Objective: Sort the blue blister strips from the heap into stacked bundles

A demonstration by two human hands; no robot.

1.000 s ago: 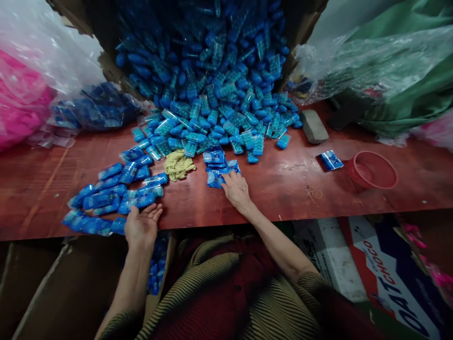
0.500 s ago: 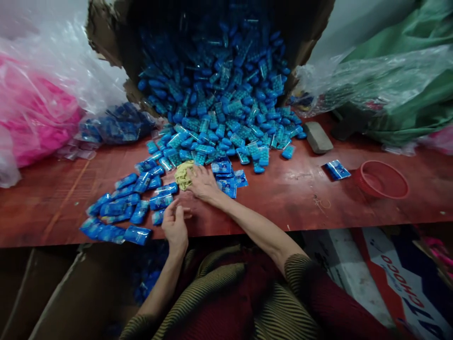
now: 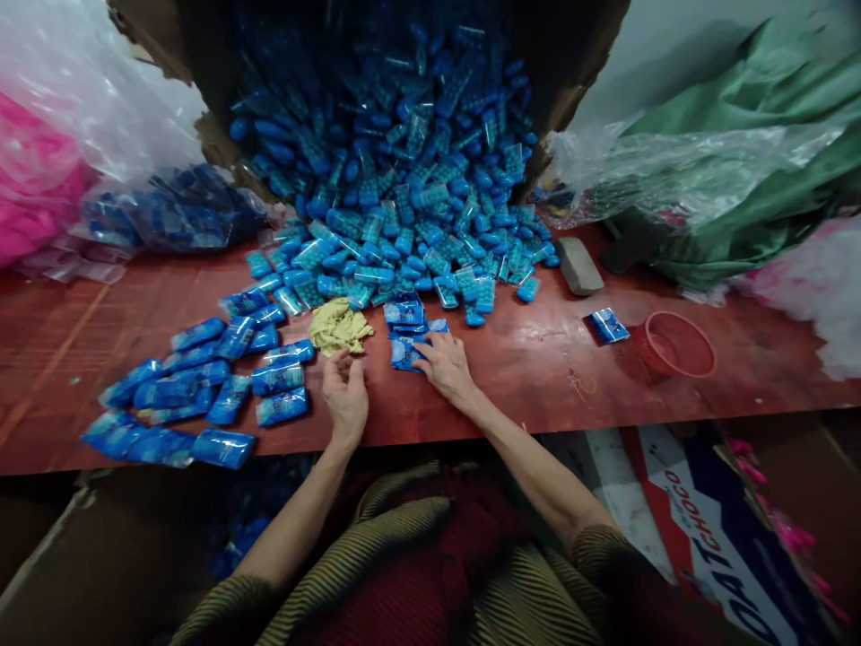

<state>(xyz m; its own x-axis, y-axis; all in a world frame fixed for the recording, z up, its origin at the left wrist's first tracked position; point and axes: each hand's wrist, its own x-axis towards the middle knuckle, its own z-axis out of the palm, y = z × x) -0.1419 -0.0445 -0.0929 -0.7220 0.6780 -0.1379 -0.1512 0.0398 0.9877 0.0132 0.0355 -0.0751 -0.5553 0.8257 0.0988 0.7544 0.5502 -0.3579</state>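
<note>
My right hand point(image 3: 447, 366) rests its fingertips on the right edge of a small pile of flat blue printed wrappers point(image 3: 404, 352), its fingers apart; no wrapper is lifted. My left hand point(image 3: 345, 401) is just below a crumpled yellow cloth point(image 3: 340, 327), palm turned inward, fingers loosely bent and apart, with nothing seen in it. To its left lie several blue wrapped packs point(image 3: 282, 407) in a loose group. Behind the cloth spreads a large heap of clear-and-blue plastic containers with small beads inside point(image 3: 404, 224), spilling from a torn cardboard box point(image 3: 578, 81).
On the right of the red table point(image 3: 498, 395) are a grey block point(image 3: 579, 266), a single blue wrapper point(image 3: 606, 326) and a red basket point(image 3: 676, 344). Plastic bags of blue items point(image 3: 188, 211) and pink items point(image 3: 33, 179) stand at left. A green sack point(image 3: 740, 117) sits back right.
My right hand has left the yellow cloth and moved right onto the flat wrappers. The cloth lies more spread out. My left hand has come nearer the cloth, and the view has shifted right.
</note>
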